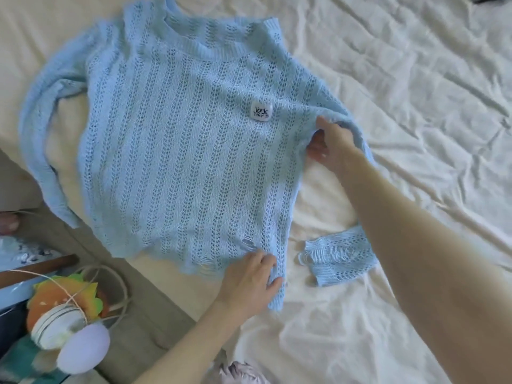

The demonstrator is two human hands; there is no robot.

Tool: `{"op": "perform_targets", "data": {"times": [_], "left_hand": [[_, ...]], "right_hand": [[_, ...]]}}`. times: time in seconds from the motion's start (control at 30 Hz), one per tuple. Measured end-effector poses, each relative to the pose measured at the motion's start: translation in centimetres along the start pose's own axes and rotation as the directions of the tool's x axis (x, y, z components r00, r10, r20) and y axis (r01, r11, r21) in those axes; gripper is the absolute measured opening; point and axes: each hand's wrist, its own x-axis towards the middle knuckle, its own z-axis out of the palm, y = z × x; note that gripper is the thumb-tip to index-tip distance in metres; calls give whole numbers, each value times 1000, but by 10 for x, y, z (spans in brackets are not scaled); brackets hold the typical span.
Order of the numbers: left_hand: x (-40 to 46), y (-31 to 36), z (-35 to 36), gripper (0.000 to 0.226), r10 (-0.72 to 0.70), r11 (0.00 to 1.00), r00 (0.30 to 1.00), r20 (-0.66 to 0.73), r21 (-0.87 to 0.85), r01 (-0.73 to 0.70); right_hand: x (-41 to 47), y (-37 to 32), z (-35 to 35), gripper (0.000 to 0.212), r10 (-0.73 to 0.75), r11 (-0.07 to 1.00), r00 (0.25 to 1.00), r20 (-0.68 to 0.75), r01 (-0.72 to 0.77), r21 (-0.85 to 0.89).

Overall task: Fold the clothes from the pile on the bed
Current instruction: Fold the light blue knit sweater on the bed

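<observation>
Sweater spread flat for folding
Left hand (pixel 250 284) pinches the pale blue open-knit sweater (pixel 180 151) hem at 6 o'clock; right hand (pixel 331 144) grips its 3 o'clock side, probably to fold it inward on the cream-sheeted bed (pixel 415 92)

Your left hand (pixel 249 281) comes in from the lower middle on a bare forearm, palm down, its fingers curled and pinching the fabric at its fingertips, thumb out to the right. Your right hand (pixel 331 144) reaches farther forward on a long, nearly straight bare arm that crosses from the lower right corner; its fingers curl over and grip cloth, thumb pointing up. The two hands are well apart.
</observation>
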Motion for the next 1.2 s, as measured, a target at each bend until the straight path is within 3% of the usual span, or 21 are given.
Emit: {"op": "perform_targets", "data": {"times": [0.07, 0.13, 0.27, 0.37, 0.4, 0.43, 0.47, 0.5, 0.53, 0.67, 0.73, 0.8, 0.87, 0.97, 1.1, 1.2], "left_hand": [[5, 6, 5, 57, -92, 995, 996, -15, 37, 92], [7, 16, 6, 60, -145, 985, 988, -55, 91, 150], [8, 28, 13, 43, -28, 989, 985, -168, 139, 52], [3, 19, 17, 37, 73, 996, 983, -168, 58, -64], [-1, 15, 18, 34, 119, 993, 981, -155, 48, -112], [-6, 10, 19, 31, 159, 987, 976, -146, 51, -153], [-11, 6, 20, 32, 173, 984, 974, -146, 64, -165], [-15, 1, 19, 38, 158, 985, 979, -131, 90, -147], [-20, -5, 17, 45, 124, 988, 988, -90, 102, -115], [-32, -51, 9, 58, 56, 991, 997, 55, 118, -62], [-40, -74, 5, 59, 121, 982, 981, 153, 126, -141], [-44, -91, -3, 53, 207, 975, 965, 160, 46, -216], [-43, -105, -15, 41, 215, 968, 976, 36, -139, -208], [-40, -140, -44, 32, 80, 917, 981, -178, -373, -142], [-18, -223, -113, 26, -58, 887, 928, -369, -445, -121], [14, -302, -177, 24, -207, 902, 830, -519, -429, -42]], "right_hand": [[-5, 18, -2, 28, 32, 983, 999, 0, -31, -183], [-8, 28, -4, 24, 3, 967, 1000, -13, -6, -255], [-10, 29, -11, 17, -148, 940, 985, -86, 113, -323], [-26, 43, -15, 8, -272, 806, 962, -35, 208, -554], [-35, 54, -16, 22, -313, 671, 947, 70, 272, -690], [-44, 69, -19, 40, -307, 436, 925, 225, 347, -830], [-53, 85, -21, 52, -270, 165, 895, 355, 406, -899], [-61, 101, -22, 60, -247, -36, 868, 430, 435, -900], [-67, 114, -23, 62, -243, -135, 859, 450, 429, -893], [-90, 147, -26, 61, -254, -90, 929, 268, 254, -963], [-108, 161, -23, 64, -223, -187, 942, 252, 213, -959], [-123, 169, -12, 66, -211, -216, 949, 234, 188, -958], [-130, 164, 9, 64, -246, -213, 941, 234, 183, -960], [-131, 142, 58, 59, -266, -212, 918, 295, 243, -947], [-121, 103, 141, 55, -309, -125, 870, 384, 363, -923], [-100, 77, 215, 52, -354, -138, 825, 440, 419, -897]]}}
